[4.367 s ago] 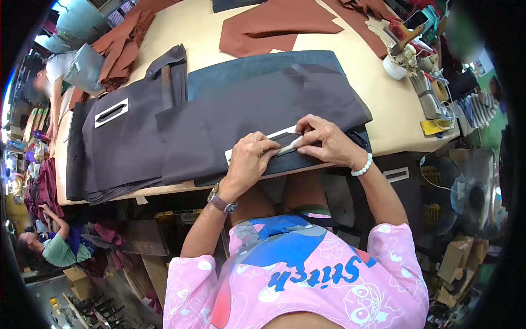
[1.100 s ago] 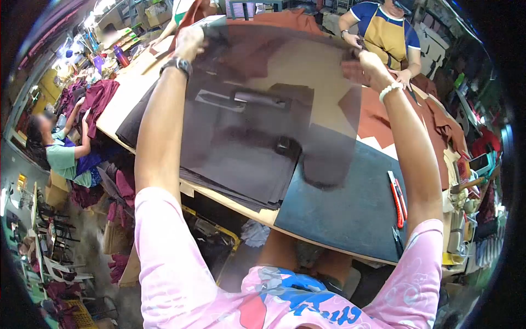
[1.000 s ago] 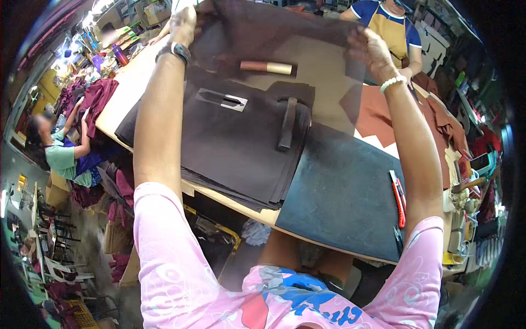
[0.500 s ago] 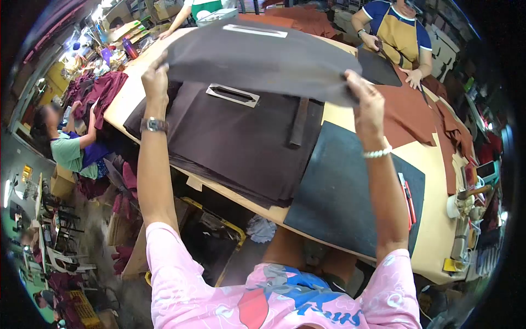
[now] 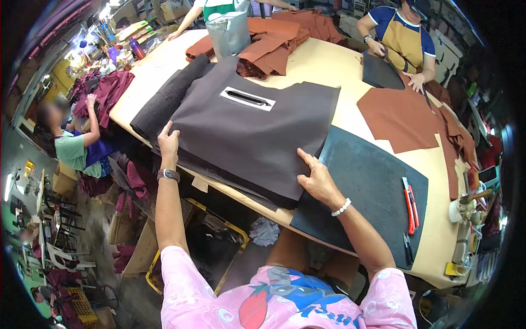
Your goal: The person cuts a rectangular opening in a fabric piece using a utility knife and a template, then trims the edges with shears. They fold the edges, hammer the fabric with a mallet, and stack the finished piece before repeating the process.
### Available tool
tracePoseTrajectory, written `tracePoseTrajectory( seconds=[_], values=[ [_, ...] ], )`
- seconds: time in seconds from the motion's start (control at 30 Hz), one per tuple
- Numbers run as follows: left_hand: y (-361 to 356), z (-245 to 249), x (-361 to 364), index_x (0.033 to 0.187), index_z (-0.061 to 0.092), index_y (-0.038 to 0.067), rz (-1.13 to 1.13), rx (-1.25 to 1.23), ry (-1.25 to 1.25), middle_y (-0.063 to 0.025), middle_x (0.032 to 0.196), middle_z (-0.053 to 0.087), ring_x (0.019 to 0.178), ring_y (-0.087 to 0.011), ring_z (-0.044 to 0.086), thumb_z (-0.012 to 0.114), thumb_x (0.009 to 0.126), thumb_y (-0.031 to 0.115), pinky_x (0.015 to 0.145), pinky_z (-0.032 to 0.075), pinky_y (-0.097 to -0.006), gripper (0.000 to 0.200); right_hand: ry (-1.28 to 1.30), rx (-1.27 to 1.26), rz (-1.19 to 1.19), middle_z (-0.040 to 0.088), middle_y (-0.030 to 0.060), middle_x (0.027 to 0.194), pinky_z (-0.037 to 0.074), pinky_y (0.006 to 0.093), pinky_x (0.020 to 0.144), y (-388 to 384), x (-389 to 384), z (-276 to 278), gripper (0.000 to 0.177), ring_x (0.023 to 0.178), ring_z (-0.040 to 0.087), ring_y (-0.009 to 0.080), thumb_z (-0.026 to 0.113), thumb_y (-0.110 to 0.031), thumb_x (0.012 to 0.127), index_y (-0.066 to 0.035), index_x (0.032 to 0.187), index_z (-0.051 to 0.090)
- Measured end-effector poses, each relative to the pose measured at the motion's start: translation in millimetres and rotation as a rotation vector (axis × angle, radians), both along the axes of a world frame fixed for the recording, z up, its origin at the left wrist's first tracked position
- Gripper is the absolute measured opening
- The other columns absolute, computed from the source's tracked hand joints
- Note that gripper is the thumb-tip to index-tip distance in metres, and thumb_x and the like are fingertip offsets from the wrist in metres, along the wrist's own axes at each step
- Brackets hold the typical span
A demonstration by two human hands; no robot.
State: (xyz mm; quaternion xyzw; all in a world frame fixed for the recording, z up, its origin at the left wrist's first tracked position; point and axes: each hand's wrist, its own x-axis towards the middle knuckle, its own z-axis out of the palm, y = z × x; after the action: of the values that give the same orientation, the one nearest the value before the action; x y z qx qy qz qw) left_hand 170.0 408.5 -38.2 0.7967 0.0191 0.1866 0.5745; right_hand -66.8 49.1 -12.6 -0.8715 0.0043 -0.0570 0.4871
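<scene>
**At the near table edge: two open hands on the dark cloth**

Closest to us, our left hand [image 5: 168, 143] lies open on the left border of the top dark brown cloth piece [image 5: 257, 137], fingers stretched. Our right hand [image 5: 315, 181] is open too, with spread fingers pressing on the near right corner of the same piece. This piece lies flat on a stack of similar cloth [image 5: 219, 172] at the near edge of the table [image 5: 329, 66]. Its white-framed slot [image 5: 247, 98] is on the far side. Just beside the stack, to the right, we see a black mat [image 5: 361, 192] with a red knife [image 5: 409, 204] on it. Farther away lie rust-brown pieces [image 5: 402, 118], and a person in a yellow apron [image 5: 402, 38] works at the far side.
</scene>
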Motion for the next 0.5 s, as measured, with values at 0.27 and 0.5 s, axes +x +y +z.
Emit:
tracePoseTrajectory(
  seconds=[0.27, 0.5],
  values=[
    [4.6, -10.8, -5.4, 0.124, 0.051, -0.004, 0.045, -0.033, -0.021, -0.0044, 0.087, 0.063, 0.056, -0.0046, 0.048, 0.053, 0.072, -0.005, 0.049, 0.039, -0.0214, 0.052, 0.073, -0.046, -0.03, 0.047, 0.0283, 0.126, 0.03, 0.0391, 0.105, 3.1, 4.2, 4.3, 0.056, 0.125, 0.038, 0.0416, 0.062, -0.018, 0.077, 0.009, 0.124, 0.047],
    [7.2, -19.4, 7.5, 0.12, 0.054, -0.005, 0.182, 0.335, -0.116, -0.0205, 0.101, 0.064, 0.081, -0.0245, 0.062, 0.054, 0.071, 0.002, 0.077, 0.048, -0.0324, 0.049, 0.027, -0.074, -0.032, 0.054, 0.0269, 0.117, 0.039, 0.0385, 0.097, 6.6, 3.7, -3.0, 0.058, 0.114, 0.049, 0.0396, 0.063, -0.024, 0.077, 0.009, 0.122, 0.048]
  ],
)
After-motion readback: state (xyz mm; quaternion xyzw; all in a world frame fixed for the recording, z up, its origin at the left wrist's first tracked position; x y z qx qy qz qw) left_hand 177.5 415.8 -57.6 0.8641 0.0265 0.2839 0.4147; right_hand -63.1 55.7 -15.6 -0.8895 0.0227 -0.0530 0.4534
